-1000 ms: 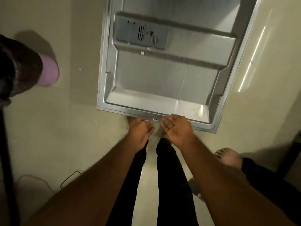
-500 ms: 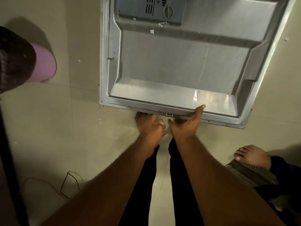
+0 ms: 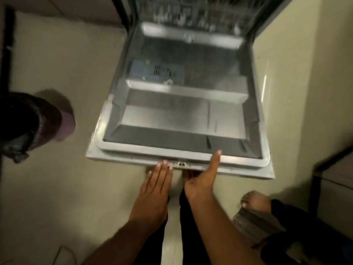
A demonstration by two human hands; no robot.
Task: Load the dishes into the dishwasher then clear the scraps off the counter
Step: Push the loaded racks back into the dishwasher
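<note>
The dishwasher door (image 3: 183, 119) hangs open, its steel inner face turned up toward the camera and its free front edge nearest the person, so that both hands meet it along that edge near the small latch (image 3: 181, 163) at its middle. The left hand (image 3: 155, 185) reaches forward from the lower middle of the view with the forearm rising to it, back of the hand up, fingers straight and held close together; the fingertips (image 3: 164, 163) lie on the door's front rim just left of the latch, and nothing is curled round or pinched. The right hand (image 3: 200, 183) comes in beside it, just right of the latch, with the forearm running down to the lower right. Its thumb (image 3: 216, 159) stretches up over the rim and rests on the raised inner frame of the door, while the other fingers pass below the edge out of sight, so it grips the edge between thumb above and fingers beneath. On the inner face sits the blue-grey detergent dispenser (image 3: 156, 70), and beyond the hinge the racks (image 3: 193, 12) of the tub show only as a blur. The floor (image 3: 57, 197) is pale tile; a second person's bare foot (image 3: 256, 200) stands at the right, and a dark bag (image 3: 28, 121) lies at the left.
</note>
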